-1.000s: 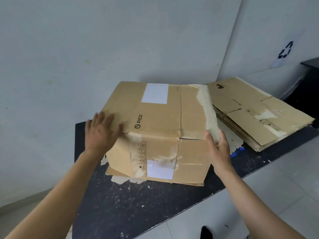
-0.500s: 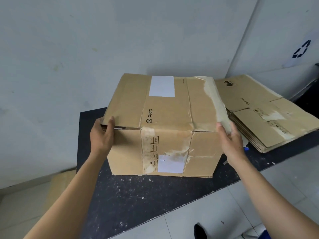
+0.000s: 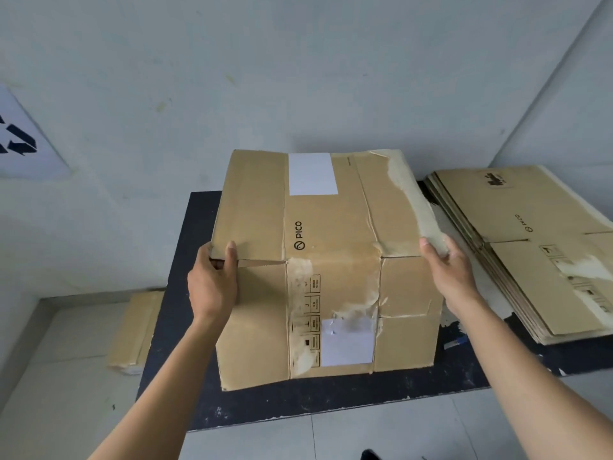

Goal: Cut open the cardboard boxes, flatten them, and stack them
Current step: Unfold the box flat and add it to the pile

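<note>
Cardboard box (image 3: pixel 331 260) stands in the middle of the frame on a black tabletop (image 3: pixel 179 310), its top closed and its near face turned toward us. We see the tabletop scuffed and flecked with white scraps; it runs back to a pale grey wall (image 3: pixel 298 78), and pale floor tiles (image 3: pixel 73 366) show at the lower left. At the right of the frame a stack of flattened boxes (image 3: pixel 530 270) lies on the same tabletop, near the box but apart from it. A small blue object (image 3: pixel 456 342) lies between them at the box's lower right; we cannot tell what it is. A smaller brown carton (image 3: pixel 132 330) sits on the floor at the table's left edge.

Our left hand (image 3: pixel 212 283) pinches the near left corner of the top flap, thumb on top and fingers under the edge, which stands a little off the side wall. Our right hand (image 3: pixel 447 273) grips the near right corner of the top, where the outer paper is torn away. Our hands are well apart, one at each near corner.

On the top we read "PICO" (image 3: pixel 298 235) beside a round logo, with a blank white label (image 3: pixel 311 174) farther back. A second white label (image 3: pixel 346 341) sits on the near face, next to a column of handling symbols too small to read. The stack's top sheet also reads "PICO". At the upper left a white sign (image 3: pixel 20 137) with black recycling arrows is cut off by the frame edge.
</note>
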